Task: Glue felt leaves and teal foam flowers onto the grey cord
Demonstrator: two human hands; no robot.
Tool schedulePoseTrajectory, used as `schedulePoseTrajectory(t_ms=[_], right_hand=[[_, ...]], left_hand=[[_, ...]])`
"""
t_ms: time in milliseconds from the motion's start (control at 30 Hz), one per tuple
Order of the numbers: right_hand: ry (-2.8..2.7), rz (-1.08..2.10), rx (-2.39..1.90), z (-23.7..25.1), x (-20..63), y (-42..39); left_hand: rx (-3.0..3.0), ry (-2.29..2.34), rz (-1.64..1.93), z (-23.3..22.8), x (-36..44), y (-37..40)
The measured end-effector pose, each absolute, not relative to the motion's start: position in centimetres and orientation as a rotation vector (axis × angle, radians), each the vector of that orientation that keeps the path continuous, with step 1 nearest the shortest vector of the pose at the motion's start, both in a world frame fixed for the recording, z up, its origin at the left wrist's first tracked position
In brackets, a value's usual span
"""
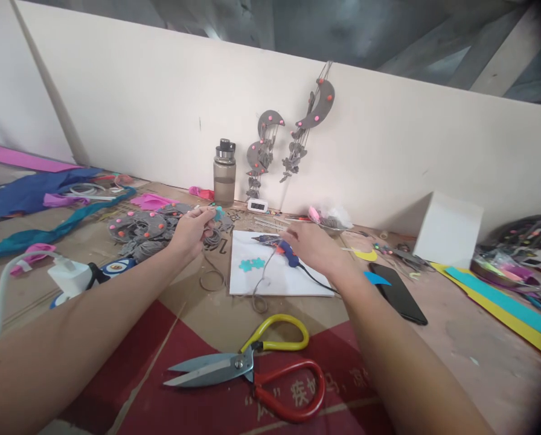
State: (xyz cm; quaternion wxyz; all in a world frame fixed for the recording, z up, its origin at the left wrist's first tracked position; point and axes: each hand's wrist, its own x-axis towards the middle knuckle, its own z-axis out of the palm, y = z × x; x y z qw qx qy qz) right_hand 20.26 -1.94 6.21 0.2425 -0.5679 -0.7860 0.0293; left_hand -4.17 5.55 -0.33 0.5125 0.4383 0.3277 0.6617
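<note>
My left hand (197,228) pinches a small teal flower cutout (219,212) between thumb and fingertips, above a pile of grey cord. My right hand (310,243) curls over the back of a blue hot glue gun (289,254); its fingertips are partly hidden. The gun's nozzle points left over a white sheet (282,287). Two joined-looking teal flowers (251,264) lie on that sheet, with a grey cord (265,272) running past them. Large scissors (241,361) with one yellow and one red handle lie open nearest me.
A water bottle (224,175) and small white clock (257,206) stand by the wall, where grey moon hangings (318,106) hang. On the right lie a black phone (400,294) and coloured strips (506,296). A white plug adapter (69,275) and felt scraps (39,190) are left.
</note>
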Motion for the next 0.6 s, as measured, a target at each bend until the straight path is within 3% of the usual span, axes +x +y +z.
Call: schedulePoseTrajectory(t_ms=[67,233,400,600], right_hand=[[-2.040,-0.081,-1.832,4.0,21.3,-0.1],[-2.080,0.049,-1.930,0.6,22.2,2.0],[-1.906,-0.217,-1.564,1.7,20.8,1.4],[-2.213,0.112,-1.214,4.0,18.4,-1.2]], left_hand=[[1.061,0.784,1.592,-0.2,-4.1,5.4],[1.034,0.761,1.604,0.2,-4.0,5.3],[0.896,0.625,1.664,2.1,-3.8,4.5],[0.749,0.354,1.592,6.9,-4.5,1.2]])
